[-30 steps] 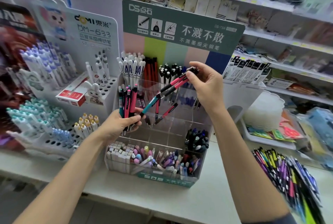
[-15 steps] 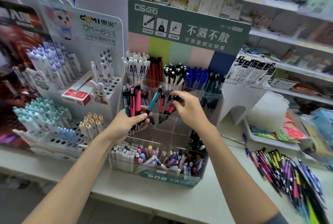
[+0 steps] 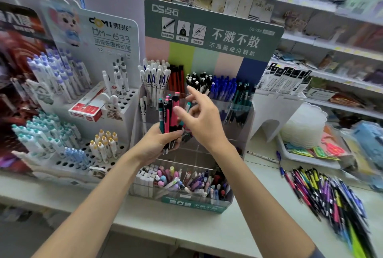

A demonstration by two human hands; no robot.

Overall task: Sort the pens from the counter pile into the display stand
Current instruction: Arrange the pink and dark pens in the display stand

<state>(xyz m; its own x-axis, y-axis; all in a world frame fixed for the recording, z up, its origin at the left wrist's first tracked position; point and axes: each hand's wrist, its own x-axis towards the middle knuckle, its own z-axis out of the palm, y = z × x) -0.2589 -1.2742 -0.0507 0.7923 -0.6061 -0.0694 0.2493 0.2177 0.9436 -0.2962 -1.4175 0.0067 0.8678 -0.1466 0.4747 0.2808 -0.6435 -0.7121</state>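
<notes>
Head | left hand (image 3: 154, 145) — fingers curled round upright pen bundle (image 3: 171, 112) | right hand (image 3: 204, 122) — fingers spread beside it

— What is new with your right hand (image 3: 204, 121)?

— A second ago it pinches a few pink and teal pens by their tops, high over the display stand (image 3: 194, 203). Half a second ago it lowers them into the clear middle compartment. Now it holds nothing, with fingers loose and forefinger raised, just beside the bundle (image 3: 169, 116) in my left hand (image 3: 155, 143).

— And those pens?

— Out of my grip. One teal pen (image 3: 188, 106) shows just behind my fingers; my hand hides the rest.

— The left hand?

— It sits a little further right, in front of the stand's clear wall rather than off its left edge.
</notes>
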